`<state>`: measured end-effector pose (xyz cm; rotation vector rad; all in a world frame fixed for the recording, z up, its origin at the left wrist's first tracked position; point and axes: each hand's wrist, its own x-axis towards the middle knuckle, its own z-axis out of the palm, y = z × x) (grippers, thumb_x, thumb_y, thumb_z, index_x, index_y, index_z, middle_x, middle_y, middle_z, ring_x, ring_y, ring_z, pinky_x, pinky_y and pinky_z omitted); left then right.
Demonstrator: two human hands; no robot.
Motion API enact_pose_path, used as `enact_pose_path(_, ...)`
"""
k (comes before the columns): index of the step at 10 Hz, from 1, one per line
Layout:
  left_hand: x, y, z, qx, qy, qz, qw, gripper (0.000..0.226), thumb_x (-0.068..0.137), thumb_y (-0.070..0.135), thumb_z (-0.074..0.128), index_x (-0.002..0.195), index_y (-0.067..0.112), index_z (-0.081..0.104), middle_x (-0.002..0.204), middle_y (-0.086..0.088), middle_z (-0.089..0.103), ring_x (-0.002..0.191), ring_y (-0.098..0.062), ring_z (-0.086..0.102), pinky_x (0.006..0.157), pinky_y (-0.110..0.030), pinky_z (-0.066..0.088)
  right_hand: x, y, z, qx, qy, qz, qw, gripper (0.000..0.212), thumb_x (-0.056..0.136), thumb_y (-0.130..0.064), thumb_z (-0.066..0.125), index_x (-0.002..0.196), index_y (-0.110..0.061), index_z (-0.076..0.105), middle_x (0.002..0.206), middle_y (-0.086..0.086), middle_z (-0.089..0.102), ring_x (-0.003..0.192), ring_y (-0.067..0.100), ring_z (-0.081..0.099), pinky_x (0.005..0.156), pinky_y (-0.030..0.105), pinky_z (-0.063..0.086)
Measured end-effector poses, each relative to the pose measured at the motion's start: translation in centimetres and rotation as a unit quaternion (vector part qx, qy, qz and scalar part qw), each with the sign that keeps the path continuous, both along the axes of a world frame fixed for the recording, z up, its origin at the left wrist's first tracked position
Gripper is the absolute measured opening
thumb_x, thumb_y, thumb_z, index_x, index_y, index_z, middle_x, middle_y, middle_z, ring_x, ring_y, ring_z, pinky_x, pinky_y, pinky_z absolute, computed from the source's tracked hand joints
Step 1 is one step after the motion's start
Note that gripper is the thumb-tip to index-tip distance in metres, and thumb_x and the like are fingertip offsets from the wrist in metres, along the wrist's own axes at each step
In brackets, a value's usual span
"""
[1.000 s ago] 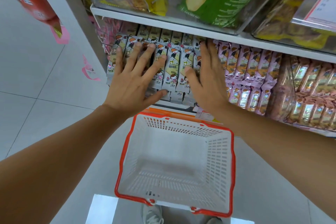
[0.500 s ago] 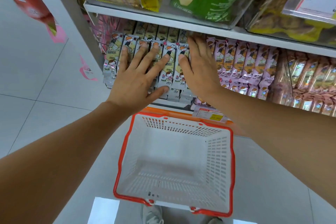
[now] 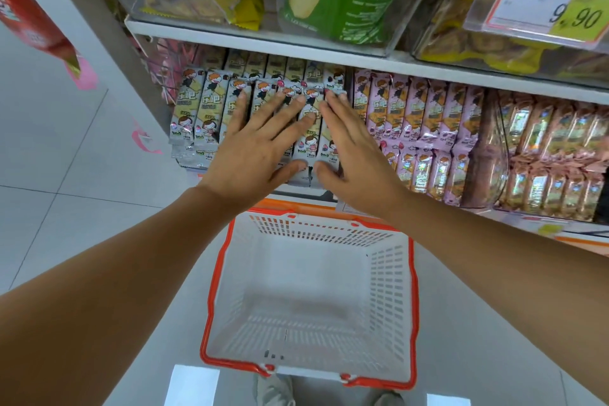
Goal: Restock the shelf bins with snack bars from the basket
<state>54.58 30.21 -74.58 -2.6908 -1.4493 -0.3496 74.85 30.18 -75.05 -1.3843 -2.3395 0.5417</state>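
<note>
Grey-wrapped snack bars [image 3: 197,109] stand packed at the left end of the shelf [image 3: 583,237], both palms pressed flat on them: left hand [image 3: 253,148] with fingers spread, right hand [image 3: 354,155] with fingers together. Red-rimmed basket [image 3: 413,273] sits on the floor below.

Both hands [image 3: 306,148] flat, fingers straight (spread), forearms extended forward
</note>
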Motion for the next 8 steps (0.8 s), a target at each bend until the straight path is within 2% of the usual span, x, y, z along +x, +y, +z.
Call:
enact_pose_path(3,0.2,-0.3,0.2,-0.02,-0.008,0.0,1.0,0.061,0.095,0.049,0.037,0.148,0.018,0.037,0.157,-0.005,0.03,0.146,-0.027,0.024,0.116,-0.061,0.012,0.2,0.2,0.2,0.012,-0.02,0.0,1.0,0.076,0.091,-0.032,0.048,0.155,-0.007,0.014,0.163,0.006,0.004,0.15,0.016,-0.004,0.121,0.027,-0.002)
enact_pose_path(4,0.4,-0.8,0.8,-0.017,-0.001,0.009,1.0,0.06,0.098,0.047,0.034,0.15,0.015,0.034,0.158,-0.007,0.027,0.147,-0.026,0.022,0.117,-0.057,0.015,0.3,-0.2,0.7,0.015,-0.01,-0.01,1.0,0.077,0.091,-0.031,0.05,0.155,-0.009,0.013,0.163,0.005,0.005,0.15,0.015,-0.003,0.119,0.022,-0.006)
enact_pose_path(5,1.6,-1.4,2.0,-0.002,-0.011,0.021,1.0,0.053,0.097,0.034,0.037,0.144,0.009,0.042,0.15,-0.01,0.04,0.141,-0.028,0.034,0.116,-0.05,0.022,0.9,-1.1,1.5,0.017,-0.005,-0.021,1.0,0.074,0.091,-0.03,0.048,0.155,-0.01,0.016,0.163,0.004,0.01,0.15,0.014,0.002,0.122,0.028,0.001)
enact_pose_path(6,4.1,-1.3,3.4,0.015,-0.026,0.023,0.999,0.046,0.089,0.022,0.043,0.132,0.01,0.053,0.133,-0.01,0.054,0.126,-0.03,0.047,0.109,-0.047,0.031,2.0,-2.0,2.3,0.021,0.015,-0.041,0.999,0.066,0.091,-0.023,0.05,0.152,-0.01,0.028,0.16,0.005,0.022,0.148,0.018,0.015,0.12,0.033,0.011)
enact_pose_path(7,6.8,-1.4,4.6,0.021,-0.031,0.031,0.999,0.041,0.085,0.021,0.044,0.122,0.01,0.059,0.117,-0.011,0.058,0.108,-0.032,0.05,0.094,-0.041,0.033,4.4,-3.2,3.4,0.044,0.035,-0.069,0.996,0.052,0.089,-0.016,0.05,0.141,-0.011,0.047,0.151,0.007,0.039,0.14,0.022,0.034,0.114,0.037,0.026)
enact_pose_path(8,9.9,-2.1,5.1,0.01,-0.019,0.037,0.999,0.039,0.082,0.022,0.043,0.115,0.009,0.06,0.113,-0.012,0.057,0.101,-0.032,0.047,0.084,-0.041,0.034,8.1,-4.8,3.6,0.068,0.044,-0.077,0.994,0.041,0.089,-0.012,0.051,0.129,-0.01,0.059,0.134,0.007,0.055,0.124,0.022,0.049,0.102,0.034,0.038)
